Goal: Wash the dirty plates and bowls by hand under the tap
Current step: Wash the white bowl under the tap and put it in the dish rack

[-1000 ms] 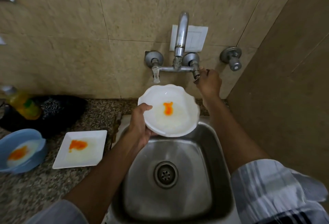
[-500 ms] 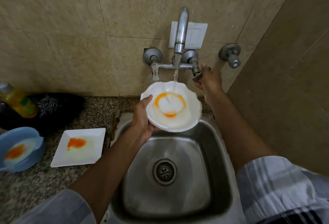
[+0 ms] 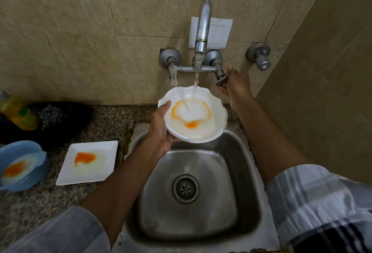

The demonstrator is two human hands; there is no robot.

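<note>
My left hand [image 3: 160, 130] grips the left rim of a white scalloped bowl [image 3: 216, 115] and holds it over the steel sink [image 3: 237, 164]. Water runs from the tap [image 3: 203, 25] into the bowl and pushes the orange sauce out into a ring. My right hand [image 3: 235, 85] is closed on the right tap handle [image 3: 221, 80]. On the counter to the left lie a white square plate [image 3: 100, 172] smeared with orange sauce and a blue bowl [image 3: 39, 150] with orange residue inside.
A yellow dish-soap bottle [image 3: 17, 111] and a dark cloth [image 3: 60, 120] sit at the back left of the granite counter [image 3: 40, 202]. A second valve knob [image 3: 260, 56] juts from the wall to the right. A tiled side wall closes in on the right.
Water started flowing after my right hand turned the tap handle. The orange blob in the white bowl has spread into a wider ring. The bowl stays under the spout.
</note>
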